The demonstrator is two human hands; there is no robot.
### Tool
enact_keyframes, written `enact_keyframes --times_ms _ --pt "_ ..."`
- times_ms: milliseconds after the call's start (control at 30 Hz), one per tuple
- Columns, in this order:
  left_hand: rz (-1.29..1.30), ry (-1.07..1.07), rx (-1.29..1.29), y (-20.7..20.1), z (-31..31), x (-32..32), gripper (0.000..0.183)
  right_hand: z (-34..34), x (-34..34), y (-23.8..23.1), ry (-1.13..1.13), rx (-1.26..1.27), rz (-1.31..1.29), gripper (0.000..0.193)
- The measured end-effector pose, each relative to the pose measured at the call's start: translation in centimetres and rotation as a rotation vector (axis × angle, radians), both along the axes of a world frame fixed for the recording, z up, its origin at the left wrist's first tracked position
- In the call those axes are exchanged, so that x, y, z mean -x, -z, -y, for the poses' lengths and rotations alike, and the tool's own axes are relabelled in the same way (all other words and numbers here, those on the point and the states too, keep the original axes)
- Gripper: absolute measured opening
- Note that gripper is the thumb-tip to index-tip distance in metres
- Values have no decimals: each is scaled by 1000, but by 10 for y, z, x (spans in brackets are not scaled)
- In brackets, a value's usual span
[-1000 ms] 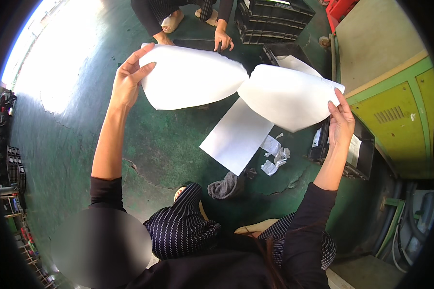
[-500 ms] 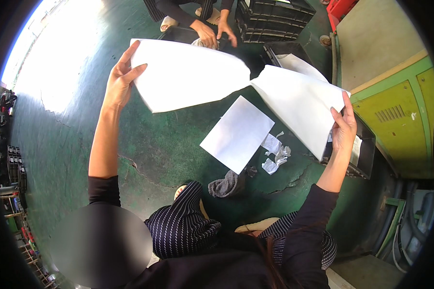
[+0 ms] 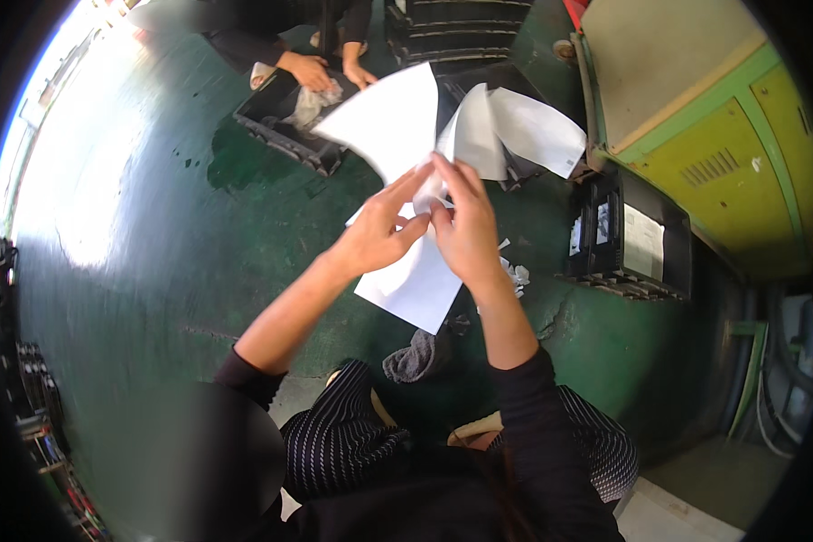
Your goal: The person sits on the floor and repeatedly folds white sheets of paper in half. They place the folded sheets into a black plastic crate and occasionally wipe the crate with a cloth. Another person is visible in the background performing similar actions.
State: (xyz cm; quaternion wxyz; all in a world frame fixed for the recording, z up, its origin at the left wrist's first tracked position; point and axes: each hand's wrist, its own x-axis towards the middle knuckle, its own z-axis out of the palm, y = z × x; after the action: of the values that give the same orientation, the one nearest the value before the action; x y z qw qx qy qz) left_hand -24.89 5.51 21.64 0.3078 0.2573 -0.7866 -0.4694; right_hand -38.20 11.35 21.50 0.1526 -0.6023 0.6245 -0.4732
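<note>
Head view: left hand (image 3: 375, 237) and right hand (image 3: 467, 237) meet, fingers (image 3: 457, 183) pinching bunched white paper (image 3: 393, 113). Crumpled gray cloth (image 3: 411, 358) lies nearby.

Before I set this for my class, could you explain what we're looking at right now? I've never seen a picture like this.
There is no machine here, just a person's two bare hands. The picture comes from a wide fisheye camera worn on the person's head and looking down, so straight edges bend near the rim.

The left hand and right hand meet near the middle, holding white paper between them; blur hides the exact grip.

On the green floor below lie a white sheet, small paper scraps and a dark grey cloth. At the top, another person's hand is at a black crate. To the right stands a yellow and green cabinet.
</note>
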Motion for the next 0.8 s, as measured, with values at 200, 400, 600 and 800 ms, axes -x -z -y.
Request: enact_keyframes --times_ms 200,400,600,800 --pt "-39 -58 -305 33 29 69 54 10 49 10 -50 -31 742 58" --pt "-580 -115 -184 47 108 185 50 -34 108 18 224 107 649 59" --pt "-755 -284 -573 121 164 283 68 -125 128 103 520 -95 717 44" --pt "-111 -618 -534 222 187 278 79 -137 82 184 543 -318 695 30"
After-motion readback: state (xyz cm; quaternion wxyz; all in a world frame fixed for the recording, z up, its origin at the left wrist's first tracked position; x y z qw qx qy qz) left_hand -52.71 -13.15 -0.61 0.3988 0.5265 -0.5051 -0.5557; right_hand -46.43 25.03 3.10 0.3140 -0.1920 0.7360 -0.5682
